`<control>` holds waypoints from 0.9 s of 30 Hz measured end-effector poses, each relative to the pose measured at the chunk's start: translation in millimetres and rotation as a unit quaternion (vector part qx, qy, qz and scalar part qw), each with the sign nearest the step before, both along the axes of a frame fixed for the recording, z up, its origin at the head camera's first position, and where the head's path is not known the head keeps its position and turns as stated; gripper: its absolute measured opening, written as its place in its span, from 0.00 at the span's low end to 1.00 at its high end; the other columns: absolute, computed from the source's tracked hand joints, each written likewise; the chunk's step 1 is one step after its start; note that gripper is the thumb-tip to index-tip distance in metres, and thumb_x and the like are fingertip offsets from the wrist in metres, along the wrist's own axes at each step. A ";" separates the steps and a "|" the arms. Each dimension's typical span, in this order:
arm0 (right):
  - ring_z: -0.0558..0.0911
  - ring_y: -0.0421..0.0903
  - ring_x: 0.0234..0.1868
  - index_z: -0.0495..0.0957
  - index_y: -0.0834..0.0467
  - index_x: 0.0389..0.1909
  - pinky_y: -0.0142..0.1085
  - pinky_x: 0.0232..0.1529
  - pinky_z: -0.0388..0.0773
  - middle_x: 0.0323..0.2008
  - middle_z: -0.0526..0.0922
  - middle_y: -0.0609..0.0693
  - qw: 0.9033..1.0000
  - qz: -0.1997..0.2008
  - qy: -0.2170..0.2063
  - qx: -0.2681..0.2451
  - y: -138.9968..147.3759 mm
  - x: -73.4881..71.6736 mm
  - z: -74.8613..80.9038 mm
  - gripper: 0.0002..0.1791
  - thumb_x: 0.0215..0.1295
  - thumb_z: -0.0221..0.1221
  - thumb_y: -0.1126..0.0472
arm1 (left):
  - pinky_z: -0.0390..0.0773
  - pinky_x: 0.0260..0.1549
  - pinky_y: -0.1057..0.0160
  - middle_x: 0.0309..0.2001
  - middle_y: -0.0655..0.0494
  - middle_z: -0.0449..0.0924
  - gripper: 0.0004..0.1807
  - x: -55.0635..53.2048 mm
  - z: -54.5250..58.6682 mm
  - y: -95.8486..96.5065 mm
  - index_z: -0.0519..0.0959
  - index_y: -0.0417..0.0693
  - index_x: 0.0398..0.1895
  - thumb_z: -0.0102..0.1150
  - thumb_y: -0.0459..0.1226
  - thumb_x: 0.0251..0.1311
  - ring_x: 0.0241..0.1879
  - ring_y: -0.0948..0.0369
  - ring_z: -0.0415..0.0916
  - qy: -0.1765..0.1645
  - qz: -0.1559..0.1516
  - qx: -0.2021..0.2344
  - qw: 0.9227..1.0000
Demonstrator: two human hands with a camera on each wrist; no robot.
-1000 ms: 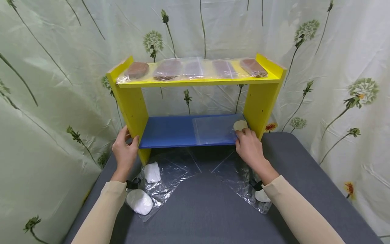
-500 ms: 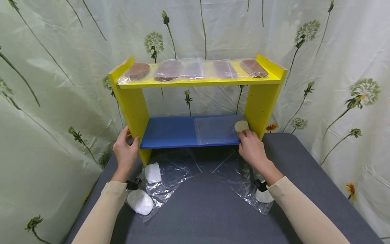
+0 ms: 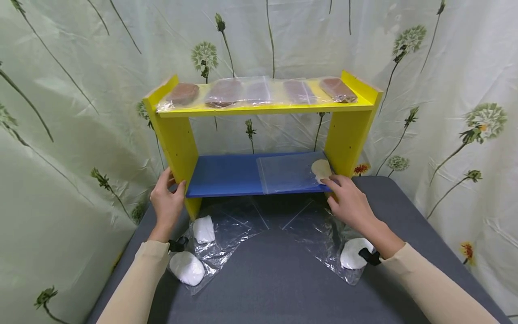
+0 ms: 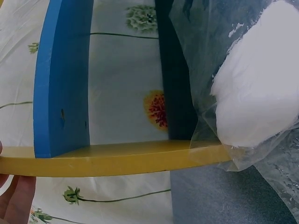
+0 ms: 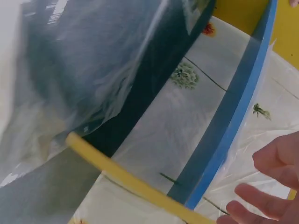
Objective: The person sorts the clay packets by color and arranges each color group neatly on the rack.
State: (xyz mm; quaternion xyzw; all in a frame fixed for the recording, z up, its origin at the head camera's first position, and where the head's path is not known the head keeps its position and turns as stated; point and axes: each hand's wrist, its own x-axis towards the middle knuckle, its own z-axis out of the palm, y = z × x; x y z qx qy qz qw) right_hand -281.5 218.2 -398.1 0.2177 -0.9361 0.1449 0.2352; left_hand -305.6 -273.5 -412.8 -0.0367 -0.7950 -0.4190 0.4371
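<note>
A yellow shelf unit [image 3: 178, 144] with a blue shelf board [image 3: 226, 173] stands on the grey surface. My left hand [image 3: 167, 202] grips its left side panel; in the left wrist view the fingers [image 4: 21, 198] lie against the yellow panel [image 4: 112, 163]. On the right half of the blue board lies a clear zip bag [image 3: 285, 173] with a pale flat piece [image 3: 321, 169] inside. Beside its front right corner is my right hand [image 3: 351, 202]. In the right wrist view its relaxed fingers [image 5: 261, 200] hold nothing.
On the top shelf, several reddish-brown slabs [image 3: 297, 91] lie in clear bags. Below stand bags with white lumps, two at the left [image 3: 187, 268] and one at the right [image 3: 356, 253]. A flower-print curtain [image 3: 259, 40] hangs behind.
My right hand has let go of the bag and drawn back to the right. More of the pale piece and of the white lump below now shows. The left hand has stayed put.
</note>
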 end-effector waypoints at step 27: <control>0.80 0.48 0.47 0.80 0.49 0.60 0.36 0.30 0.78 0.53 0.80 0.50 0.988 0.125 -0.050 0.070 60.4 55.8 -34.6 0.35 0.48 0.71 0.72 | 0.84 0.40 0.48 0.54 0.51 0.83 0.31 -0.1 -0.1 0.2 0.77 0.60 0.66 0.69 0.29 0.60 0.48 0.52 0.84 0.005 -0.013 0.008 1.000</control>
